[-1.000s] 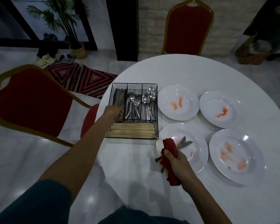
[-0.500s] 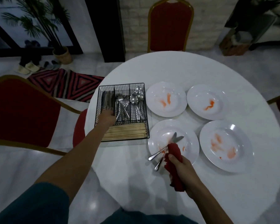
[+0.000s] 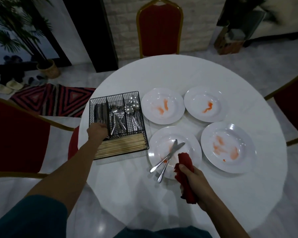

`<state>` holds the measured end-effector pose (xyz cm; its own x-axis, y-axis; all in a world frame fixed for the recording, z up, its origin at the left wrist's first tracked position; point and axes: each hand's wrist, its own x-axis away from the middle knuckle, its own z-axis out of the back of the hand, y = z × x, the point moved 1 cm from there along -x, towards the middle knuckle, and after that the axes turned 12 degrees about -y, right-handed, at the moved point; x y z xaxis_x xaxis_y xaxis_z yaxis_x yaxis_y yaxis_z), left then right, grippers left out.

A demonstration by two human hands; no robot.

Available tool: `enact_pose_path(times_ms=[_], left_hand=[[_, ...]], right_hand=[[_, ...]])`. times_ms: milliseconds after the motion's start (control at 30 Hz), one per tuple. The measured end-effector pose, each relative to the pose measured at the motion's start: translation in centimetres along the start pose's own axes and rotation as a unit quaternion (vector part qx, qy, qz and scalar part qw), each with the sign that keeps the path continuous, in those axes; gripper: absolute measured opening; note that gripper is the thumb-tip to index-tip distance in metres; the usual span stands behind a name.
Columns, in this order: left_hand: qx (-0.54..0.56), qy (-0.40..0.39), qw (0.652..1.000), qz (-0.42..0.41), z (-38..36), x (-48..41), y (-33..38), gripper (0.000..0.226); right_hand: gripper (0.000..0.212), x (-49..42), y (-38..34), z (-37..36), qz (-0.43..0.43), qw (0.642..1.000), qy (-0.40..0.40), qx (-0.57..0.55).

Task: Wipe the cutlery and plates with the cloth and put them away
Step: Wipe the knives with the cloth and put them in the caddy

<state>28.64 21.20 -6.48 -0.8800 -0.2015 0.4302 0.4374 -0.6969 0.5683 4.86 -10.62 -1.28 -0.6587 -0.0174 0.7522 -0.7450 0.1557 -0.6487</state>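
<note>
While the left hand (image 3: 97,132) sat at the near end of the caddy's (image 3: 115,97) knife slot, the step looked like stowing a wiped knife. Its fingers were turned away, so I could not tell whether they gripped anything. The right hand (image 3: 196,182) was clamped round the red cloth (image 3: 185,162) above the near plate's (image 3: 187,140) rim, just beside two knives (image 3: 169,155) crossed on it. Next, I judged, one knife wanted lifting and rubbing in the cloth. Dim light blurred the caddy's steel, and any smear on the knives was too small to see
</note>
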Motion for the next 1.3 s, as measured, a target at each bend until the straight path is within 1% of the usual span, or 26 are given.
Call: enact_pose_path(times_ms=[67,200,233,300,367,433,467,533,633,700,733,833,867,900,967,1000,1133,1233,1300], left_hand=[[-0.017,0.011,0.999,-0.030,-0.6,0.9,0.9,0.037],[0.020,0.074,0.991,-0.110,-3.4,4.0,3.0,0.032],[0.024,0.068,0.989,-0.129,-4.8,5.2,3.4,0.030],[0.021,0.007,0.985,-0.170,-8.1,8.6,4.3,0.027],[-0.019,-0.084,0.974,-0.207,-11.8,12.3,5.2,0.026],[-0.102,-0.168,0.960,-0.201,-15.0,15.0,5.5,0.026],[-0.155,-0.192,0.951,-0.185,-16.0,15.6,5.4,0.025],[-0.239,-0.201,0.939,-0.145,-16.8,16.0,5.5,0.022],[-0.279,-0.190,0.934,-0.123,-16.8,15.7,5.7,0.024],[-0.267,-0.203,0.936,-0.105,-16.2,15.6,5.9,0.024],[-0.253,-0.212,0.939,-0.095,-15.8,15.6,6.0,0.025],[-0.164,-0.249,0.949,-0.098,-14.6,16.9,6.7,0.030],[-0.129,-0.260,0.950,-0.111,-14.3,17.7,7.1,0.028],[-0.097,-0.273,0.950,-0.119,-14.2,18.7,7.6,0.024],[-0.058,-0.300,0.943,-0.133,-14.5,20.8,9.1,0.021],[-0.053,-0.315,0.937,-0.143,-14.8,21.8,9.7,0.020],[-0.012,-0.368,0.916,-0.162,-14.2,24.4,11.3,0.017],[0.017,-0.396,0.903,-0.168,-12.2,24.7,11.6,0.025],[0.021,-0.406,0.898,-0.167,-10.9,24.8,11.9,0.030]], right_hand=[[0.023,-0.2,0.0,0.0,-0.001,1.000,-0.001,-0.003],[0.024,-0.4,-0.4,-0.4,-0.006,1.000,-0.005,-0.024],[0.025,-0.4,-0.6,-0.5,-0.004,0.999,-0.007,-0.032],[0.030,-0.4,-0.9,-0.7,0.001,0.998,-0.011,-0.057],[0.033,-0.6,-1.1,-0.8,0.006,0.998,-0.006,-0.070],[0.033,-0.7,-1.0,-0.8,0.011,0.997,0.000,-0.073],[0.034,-0.8,-1.0,-0.8,0.015,0.997,0.000,-0.072],[0.035,-0.7,-0.8,-0.6,0.017,0.997,-0.001,-0.071],[0.038,-0.4,-0.4,-0.1,0.011,0.997,0.004,-0.072],[0.048,-0.5,0.2,0.2,0.014,0.997,0.011,-0.073],[0.049,-0.5,0.5,0.4,0.019,0.997,0.015,-0.075],[0.024,0.0,0.4,0.6,0.036,0.995,0.040,-0.086],[0.022,-0.2,0.4,0.6,0.044,0.993,0.055,-0.100],[0.025,-0.3,0.2,0.5,0.052,0.990,0.073,-0.110],[0.034,-0.9,-0.3,0.2,0.060,0.987,0.098,-0.116],[0.035,-1.1,-0.7,0.0,0.061,0.987,0.096,-0.113],[0.025,-0.9,-2.3,0.1,0.085,0.992,0.064,-0.069],[0.020,-0.9,-3.9,1.6,0.119,0.986,0.061,-0.104],[0.019,-1.0,-5.2,2.3,0.129,0.981,0.078,-0.123]])
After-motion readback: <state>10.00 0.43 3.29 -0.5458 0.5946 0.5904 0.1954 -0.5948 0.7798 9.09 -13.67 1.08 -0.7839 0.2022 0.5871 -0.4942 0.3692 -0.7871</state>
